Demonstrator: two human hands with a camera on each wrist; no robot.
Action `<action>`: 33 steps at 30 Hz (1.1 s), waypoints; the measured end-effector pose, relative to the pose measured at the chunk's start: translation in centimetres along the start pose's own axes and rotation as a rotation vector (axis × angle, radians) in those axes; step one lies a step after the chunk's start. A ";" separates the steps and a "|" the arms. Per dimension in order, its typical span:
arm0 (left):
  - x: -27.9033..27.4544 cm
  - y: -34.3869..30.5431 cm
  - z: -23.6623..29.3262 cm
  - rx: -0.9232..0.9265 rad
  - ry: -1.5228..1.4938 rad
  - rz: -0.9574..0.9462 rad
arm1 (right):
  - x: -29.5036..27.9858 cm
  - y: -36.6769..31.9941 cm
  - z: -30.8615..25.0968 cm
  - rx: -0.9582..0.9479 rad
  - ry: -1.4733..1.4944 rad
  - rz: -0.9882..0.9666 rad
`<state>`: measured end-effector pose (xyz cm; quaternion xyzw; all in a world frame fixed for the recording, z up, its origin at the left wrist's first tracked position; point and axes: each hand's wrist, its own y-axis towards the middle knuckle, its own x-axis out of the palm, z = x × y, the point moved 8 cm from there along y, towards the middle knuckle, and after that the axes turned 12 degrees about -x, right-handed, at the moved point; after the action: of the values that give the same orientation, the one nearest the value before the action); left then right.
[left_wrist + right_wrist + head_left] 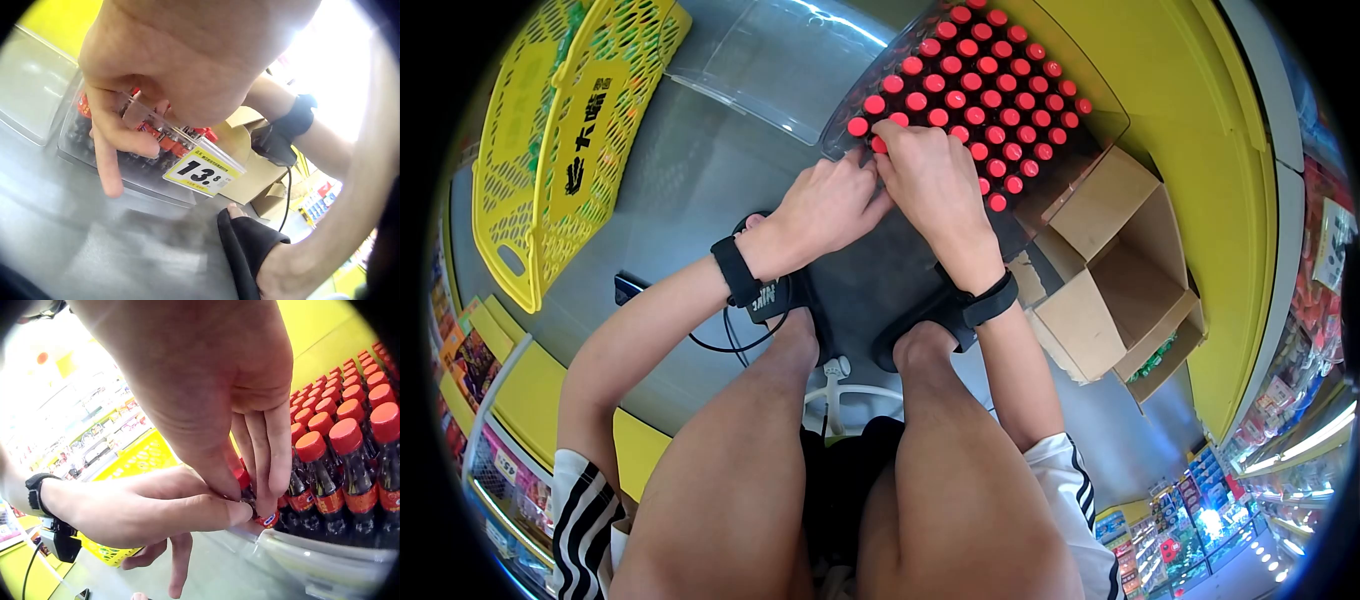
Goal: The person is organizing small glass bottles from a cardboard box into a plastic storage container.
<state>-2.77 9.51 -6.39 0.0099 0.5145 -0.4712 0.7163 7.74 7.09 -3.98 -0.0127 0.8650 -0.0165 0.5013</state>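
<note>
In the head view, my right hand (940, 185) reaches over the near-left corner of a clear bin packed with small red-capped bottles (990, 98). The right wrist view shows its thumb and fingers pinching one bottle (242, 478) beside the bin's rim (325, 551). My left hand (820, 215) meets the right at that corner; its thumb reaches the bottle's lower part, while other fingers hang down loosely. In the left wrist view the left hand (169, 69) covers much of the bin, above a 13.8 price tag (203, 172). Whether it also grips the bottle is unclear.
A yellow basket (585, 140) stands at the left, near a clear empty tray (750, 70). Open cardboard boxes (1080, 325) lie right of the bin. The person's feet are below the hands, with a dark phone-like object (630, 287) on the floor. Shop shelves line both sides.
</note>
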 end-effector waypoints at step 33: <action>0.6 0.3 0.0 0.000 0.045 -0.019 | -1.7 -0.2 -0.2 -0.040 0.011 0.047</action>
<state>-2.55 9.23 -6.97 0.0156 0.5308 -0.4776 0.6999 8.43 6.95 -2.39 -0.0020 0.8680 0.0124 0.4965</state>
